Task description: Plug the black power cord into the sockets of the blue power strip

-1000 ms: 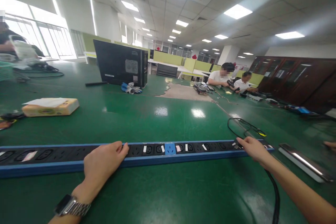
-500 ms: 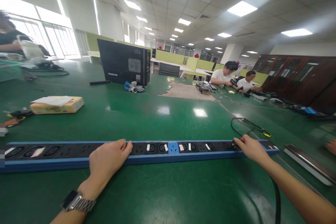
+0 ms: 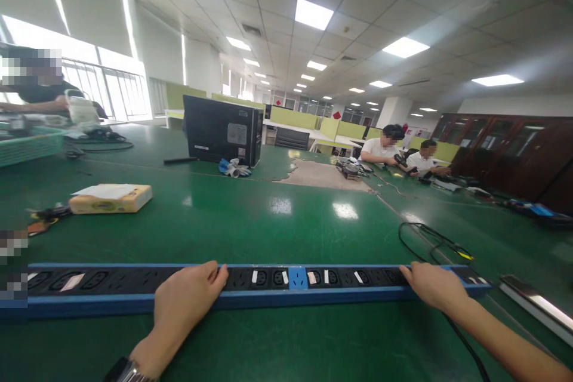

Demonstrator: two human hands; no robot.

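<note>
A long blue and black power strip (image 3: pixel 268 297) lies across the green table in front of me, sockets up. White and pinkish labels sit on some sockets, and one socket block is bright blue (image 3: pixel 297 278). My left hand (image 3: pixel 190 292) is closed over the strip left of that block, thumb and fingertips at its far edge; a metal-banded watch (image 3: pixel 128 370) is on this wrist. Near the strip's right end, my right hand (image 3: pixel 434 286) is curled over it; what lies under these fingers is hidden. A black cable (image 3: pixel 468 343) runs forward from below the right hand.
Behind the strip's right end lies a looped black cable (image 3: pixel 421 236). A long bar (image 3: pixel 537 304) sits at far right, a tissue pack (image 3: pixel 116 200) at left. Farther back stand a black computer case (image 3: pixel 219 131), gloves (image 3: pixel 235 168) and a green basket (image 3: pixel 31 146). Several people sit around the table.
My view has tilted up, so everything appears lower. The black piece seen at my right fingertips no longer shows, and that hand lies flatter. My left hand keeps its place on the strip.
</note>
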